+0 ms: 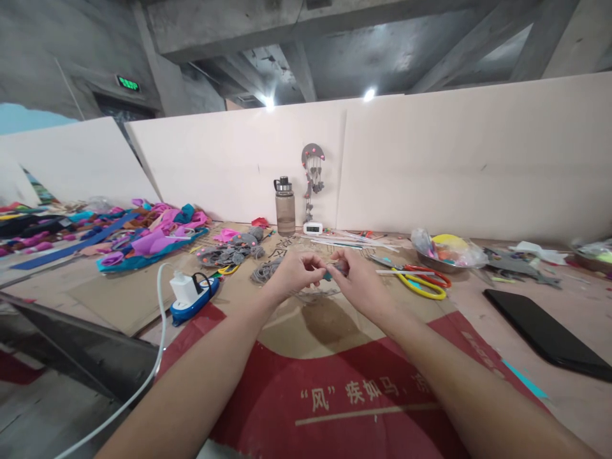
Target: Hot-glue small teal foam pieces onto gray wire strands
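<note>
1. Far left, I log a pile of coloured felt scraps [155, 242], with a long blue strip [81, 243] lying at its left.
2. Right of and nearer than the pile: a blue power strip [201, 301] carrying a white adaptor [185, 289]; its white cable [162, 312] runs off toward the near left.
3. Next, a heap of grey felt pieces [229, 252] with pink dots, then a coil of grey cord [264, 272] just beside the left hand.
4. Far, upright against the pale board [215, 169]: a drinking bottle [285, 213].
5. Left hand [303, 274], centre: thumb and fingertips drawn together. I cannot tell whether this grip has anything in it.
6. Behind the hands, a grey crescent hanging [313, 153] shows against the board, above a small white clock [313, 227].
7. Small grey piece [342, 266]: between the two hands, above the printed sheet [277, 395], pinched in the right hand [354, 274]; that grip is closed on it.
8. Right: yellow-handled scissors [436, 296] beside red-handled scissors [442, 275]; farther, a bowl [440, 263] holding a clear bag.
9. Near right: black phone [545, 331] on the surface [564, 299].
</note>
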### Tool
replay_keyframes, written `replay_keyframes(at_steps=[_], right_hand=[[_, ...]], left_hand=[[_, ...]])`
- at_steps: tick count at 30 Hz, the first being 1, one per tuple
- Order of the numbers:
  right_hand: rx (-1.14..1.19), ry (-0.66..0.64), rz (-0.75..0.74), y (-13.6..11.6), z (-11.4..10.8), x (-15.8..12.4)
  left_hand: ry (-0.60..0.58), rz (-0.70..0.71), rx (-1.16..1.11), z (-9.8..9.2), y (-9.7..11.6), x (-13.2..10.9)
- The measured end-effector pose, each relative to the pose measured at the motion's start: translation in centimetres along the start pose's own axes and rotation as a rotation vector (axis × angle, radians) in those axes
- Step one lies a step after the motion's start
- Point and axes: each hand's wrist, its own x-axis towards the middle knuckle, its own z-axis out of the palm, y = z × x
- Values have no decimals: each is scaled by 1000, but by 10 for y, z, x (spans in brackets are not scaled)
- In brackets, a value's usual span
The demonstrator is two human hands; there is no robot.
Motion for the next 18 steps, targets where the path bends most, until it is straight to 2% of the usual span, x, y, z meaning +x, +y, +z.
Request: replay_keyframes(at_steps=[4,8,14,18], right_hand=[[78,33,-24,0,0,-1],[107,3,-39,-1,3,-2],[134,-75,-80,-5,7,-6],[280,-139,-101,-13,3,-6]], left_hand=[[118,23,67,0,1,1],[229,87,84,-6,-7,7],[489,37,35,-25,-22,15],[662,16,-94,-40,-35,20]])
